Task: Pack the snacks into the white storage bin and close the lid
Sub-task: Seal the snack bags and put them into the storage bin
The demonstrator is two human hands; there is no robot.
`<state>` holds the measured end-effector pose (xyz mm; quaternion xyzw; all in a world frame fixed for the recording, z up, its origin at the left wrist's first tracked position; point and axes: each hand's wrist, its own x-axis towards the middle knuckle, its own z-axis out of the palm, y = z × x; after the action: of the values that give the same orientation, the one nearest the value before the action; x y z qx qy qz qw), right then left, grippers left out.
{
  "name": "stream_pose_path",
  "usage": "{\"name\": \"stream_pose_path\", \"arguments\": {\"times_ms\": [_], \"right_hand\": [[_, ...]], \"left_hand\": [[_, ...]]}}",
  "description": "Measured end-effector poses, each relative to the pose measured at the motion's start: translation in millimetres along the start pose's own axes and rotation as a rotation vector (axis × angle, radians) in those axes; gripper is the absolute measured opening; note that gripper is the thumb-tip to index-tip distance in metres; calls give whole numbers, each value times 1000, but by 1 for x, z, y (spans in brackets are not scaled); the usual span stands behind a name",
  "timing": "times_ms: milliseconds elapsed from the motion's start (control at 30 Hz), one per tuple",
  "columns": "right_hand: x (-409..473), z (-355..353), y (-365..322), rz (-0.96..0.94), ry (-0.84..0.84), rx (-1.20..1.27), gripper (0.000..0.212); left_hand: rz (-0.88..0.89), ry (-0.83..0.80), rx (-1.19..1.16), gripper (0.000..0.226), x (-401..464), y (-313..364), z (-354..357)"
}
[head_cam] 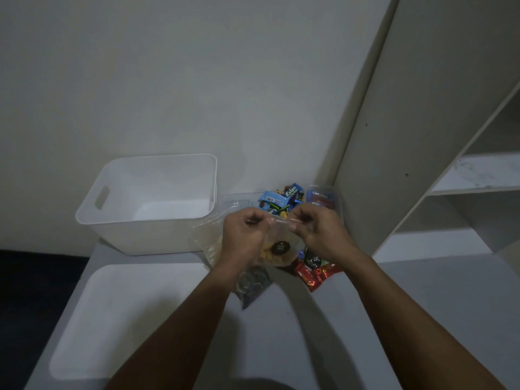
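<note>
The white storage bin (112, 192) stands open and empty at the back left of the table, against the wall. Its white lid (123, 319) lies flat in front of it. My left hand (244, 235) and my right hand (318, 235) each pinch the top edge of a clear snack bag (281, 246) holding yellowish pieces and a dark round label, lifted above the table. Behind my hands lies a pile of blue snack packets (281, 197). Red wrapped snacks (312, 274) and a dark bag (253, 285) rest on the table under my wrists.
A tall pale shelving unit (439, 164) stands at the right, its side panel close to the snack pile. Another clear bag (208, 235) leans beside the bin. The table's left edge (70, 299) borders a dark floor.
</note>
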<state>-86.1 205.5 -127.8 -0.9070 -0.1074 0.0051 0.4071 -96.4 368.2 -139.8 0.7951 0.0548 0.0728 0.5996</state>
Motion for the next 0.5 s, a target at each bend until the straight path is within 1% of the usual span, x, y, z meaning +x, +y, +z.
{"name": "stream_pose_path", "arguments": {"times_ms": [33,100,167,200,267,367,433,500], "right_hand": [[0,-1,2,-5,8,4,10],[1,-2,4,-7,45,-16,14],[2,0,3,-19,71,-37,13],[3,2,1,-19,64,-28,10],[4,2,-1,-1,36,30,5],[3,-2,4,2,25,65,11],[2,-5,8,17,25,63,21],[1,-7,10,47,31,68,22]], "left_hand": [[1,-4,-17,6,1,0,-2],[20,-78,-23,3,1,0,-3],[27,-154,-17,7,-1,1,0],[28,-163,-18,8,-1,1,1],[43,-125,-12,7,0,0,3],[65,-53,6,15,4,-5,1],[69,-62,6,13,5,-7,-1],[54,-92,-13,8,4,-7,0]]}}
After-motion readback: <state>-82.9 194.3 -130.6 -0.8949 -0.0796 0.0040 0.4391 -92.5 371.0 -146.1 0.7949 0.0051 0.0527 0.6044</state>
